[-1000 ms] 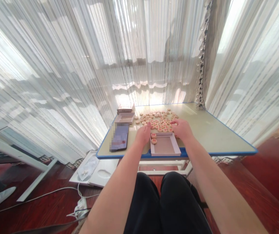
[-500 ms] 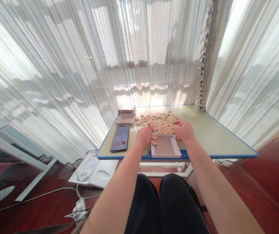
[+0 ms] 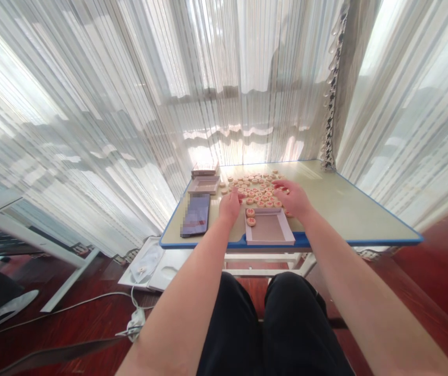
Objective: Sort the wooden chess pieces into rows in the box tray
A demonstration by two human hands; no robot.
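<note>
Many round wooden xiangqi pieces with red characters lie spread over the table between my two hands. At the left edge of the spread, my left hand rests with its fingers apart and no piece seen in it. My right hand reaches over the right side of the spread, fingers spread and pointing left, partly covering some pieces. In front of the hands sits a shallow open box. Two pieces stand in its left side, an upper piece and a lower piece.
A dark phone or tablet lies left of my left hand. Behind it are another shallow box and a stacked box. The table has a blue edge. A white case and a power strip are below left.
My right hand has shifted slightly and its fingers have spread. My left hand has moved a little away from the box. The view has tilted slightly; two pieces stay in the box.
</note>
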